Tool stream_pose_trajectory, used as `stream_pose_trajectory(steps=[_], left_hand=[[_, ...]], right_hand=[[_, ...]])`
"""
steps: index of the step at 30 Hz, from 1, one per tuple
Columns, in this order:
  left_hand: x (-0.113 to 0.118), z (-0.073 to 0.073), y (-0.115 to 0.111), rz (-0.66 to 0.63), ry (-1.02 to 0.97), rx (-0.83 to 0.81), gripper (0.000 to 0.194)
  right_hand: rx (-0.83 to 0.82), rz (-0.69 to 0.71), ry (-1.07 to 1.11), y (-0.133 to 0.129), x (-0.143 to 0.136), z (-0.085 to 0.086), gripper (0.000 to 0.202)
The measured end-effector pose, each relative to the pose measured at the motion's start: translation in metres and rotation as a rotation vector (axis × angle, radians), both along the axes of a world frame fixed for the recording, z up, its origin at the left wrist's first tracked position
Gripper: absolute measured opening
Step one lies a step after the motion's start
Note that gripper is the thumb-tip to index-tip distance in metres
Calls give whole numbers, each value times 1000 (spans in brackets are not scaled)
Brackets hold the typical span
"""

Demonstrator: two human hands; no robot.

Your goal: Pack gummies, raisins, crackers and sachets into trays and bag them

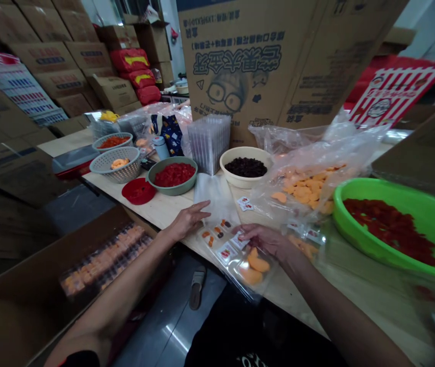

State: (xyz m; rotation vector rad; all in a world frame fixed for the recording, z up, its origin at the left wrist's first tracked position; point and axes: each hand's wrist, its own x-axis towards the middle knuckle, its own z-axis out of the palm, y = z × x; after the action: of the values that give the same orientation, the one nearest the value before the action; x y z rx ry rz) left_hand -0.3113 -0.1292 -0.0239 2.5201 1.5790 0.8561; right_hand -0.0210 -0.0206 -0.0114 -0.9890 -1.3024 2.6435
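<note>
A clear plastic tray with compartments (236, 268) lies at the table's front edge, holding large orange candies (256, 264), small orange and dark pieces (210, 239) and a printed packet (225, 252). My right hand (265, 238) reaches over its right side, fingers closed on a second small printed packet (240, 240) in the tray. My left hand (188, 220) has its fingers stretched out at the tray's far left, over the edge of clear plastic bags (213, 196). Whether it touches the bags I cannot tell. More printed packets (245, 204) lie beyond the tray.
A green basin (378, 186) of red pieces stands right, beside a bag of orange candies (305, 188). Behind are a cream bowl (236, 179), a grey-green bowl (177, 189), a red dish (137, 199) and stacked clear trays (209, 145). An open carton (22, 285) stands lower left.
</note>
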Motion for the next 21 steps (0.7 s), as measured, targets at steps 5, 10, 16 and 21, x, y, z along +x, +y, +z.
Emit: stream_pose_trajectory(steps=[5,10,16,21], left_hand=[[14,19,-4,-87,15,-74,66],[21,30,-13,-139,30,-103,79],[59,2,-19,-39,105,-33,84],[108,-25,-28,15,26,19,86]], right_hand=[[-11,65,47,-5,2,6,34],[11,-126,4,-2,12,7,29],[70,-403,-81,-10,13,0,36],[190,-625,-107,-29,17,-2,44]])
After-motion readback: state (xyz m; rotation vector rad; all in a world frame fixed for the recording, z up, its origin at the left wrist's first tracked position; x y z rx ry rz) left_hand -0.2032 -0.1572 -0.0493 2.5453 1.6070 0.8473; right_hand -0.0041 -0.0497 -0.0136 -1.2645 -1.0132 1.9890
